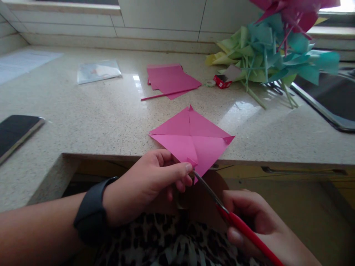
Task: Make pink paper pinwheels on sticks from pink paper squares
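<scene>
My left hand pinches the near corner of a square of pink paper, thumb on top and fingers curled below. Cuts run in from the paper's corners toward its middle, and small bits of the tips stand up. Red-handled scissors are gripped in my right hand. Their metal blades reach up and left to the near corner, close to my left thumb. Whether the blades touch the paper there I cannot tell. The paper juts out over the counter's front edge.
More pink sheets lie behind, with a thin pink stick against them. A small red box and a tape roll are beside coloured paper pinwheels. A phone lies left, a plastic packet behind, a sink right.
</scene>
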`<state>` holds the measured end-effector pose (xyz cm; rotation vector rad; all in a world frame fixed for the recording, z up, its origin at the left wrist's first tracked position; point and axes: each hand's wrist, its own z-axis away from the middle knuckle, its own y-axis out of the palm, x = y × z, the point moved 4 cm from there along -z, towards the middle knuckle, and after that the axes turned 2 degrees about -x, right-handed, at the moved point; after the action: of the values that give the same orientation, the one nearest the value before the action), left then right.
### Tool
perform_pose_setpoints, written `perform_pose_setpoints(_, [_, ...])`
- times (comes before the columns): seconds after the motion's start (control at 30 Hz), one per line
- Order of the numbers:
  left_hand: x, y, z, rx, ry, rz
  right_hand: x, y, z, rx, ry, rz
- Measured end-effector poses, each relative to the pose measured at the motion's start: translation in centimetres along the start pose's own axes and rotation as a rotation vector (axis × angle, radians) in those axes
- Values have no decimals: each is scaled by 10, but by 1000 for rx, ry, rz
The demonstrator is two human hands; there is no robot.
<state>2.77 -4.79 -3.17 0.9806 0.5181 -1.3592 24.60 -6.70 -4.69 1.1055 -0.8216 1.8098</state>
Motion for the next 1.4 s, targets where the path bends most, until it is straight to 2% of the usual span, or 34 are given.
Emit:
perform_pose_setpoints(0.13, [-1, 0, -1, 19, 1, -10, 2, -1, 5, -138, 66, -66])
perform_pose_setpoints(0.27, [-2, 0, 0, 36, 6, -9, -2, -5, 6, -190, 59, -56])
perform_pose_setpoints(0.43, [-4, 1, 0, 53, 12, -26, -6, -6, 0, -77, 15, -36])
perform_pose_setpoints(0.63, [-5, 2, 1, 90, 32, -12, -3, -5, 2, -187, 34, -54])
perform_pose_setpoints(1.03, [-3, 0, 1, 63, 13, -41, -5, -9, 1, -115, 48, 104])
perform_pose_setpoints(1.23, [-4, 0, 0, 55, 12, -63, -10, -13, -1, -57, -16, 193])
perform_pose_setpoints(1.4, [-3, -2, 0, 35, 7, -80, -15, -15, -3, -49, -13, 202])
